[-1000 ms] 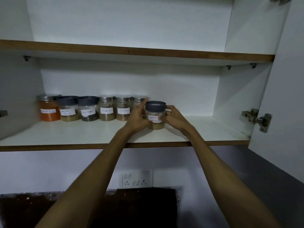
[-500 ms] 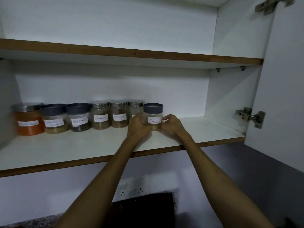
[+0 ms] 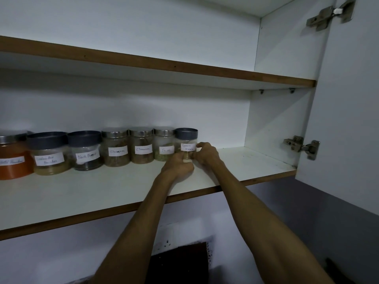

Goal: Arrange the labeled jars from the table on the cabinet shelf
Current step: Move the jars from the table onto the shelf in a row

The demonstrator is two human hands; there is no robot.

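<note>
Your fingers (image 3: 200, 148) are pinching the Garam Masala jar (image 3: 187, 144) from both sides: your right hand (image 3: 206, 153) is curling around its right side, and your left hand (image 3: 178, 166) is pressing low against its front left with the fingers bent in. The jar is standing upright on the lower cabinet shelf (image 3: 114, 193), at the right end of a row of labelled jars, its dark grey lid on top and its white label facing you. It is sitting just beside the Fennel jar (image 3: 164, 147), possibly touching it.

Going left along the row, you are looking at the Cinnamon jar (image 3: 142, 146), another silver-lidded jar (image 3: 115, 148) whose label is too blurred to read, the Black Pepper jar (image 3: 85, 150) with a dark lid, a dark-lidded jar of pale powder (image 3: 49, 153), and an orange-filled jar (image 3: 13, 158) cut off by the left edge. All are lining up near the back wall.

To the right of the held jar, the shelf is running bare to the cabinet's side wall. The open cabinet door (image 3: 348, 119) is hanging at the far right on two metal hinges (image 3: 301, 147). An upper shelf (image 3: 164, 64) is spanning the cabinet above.
</note>
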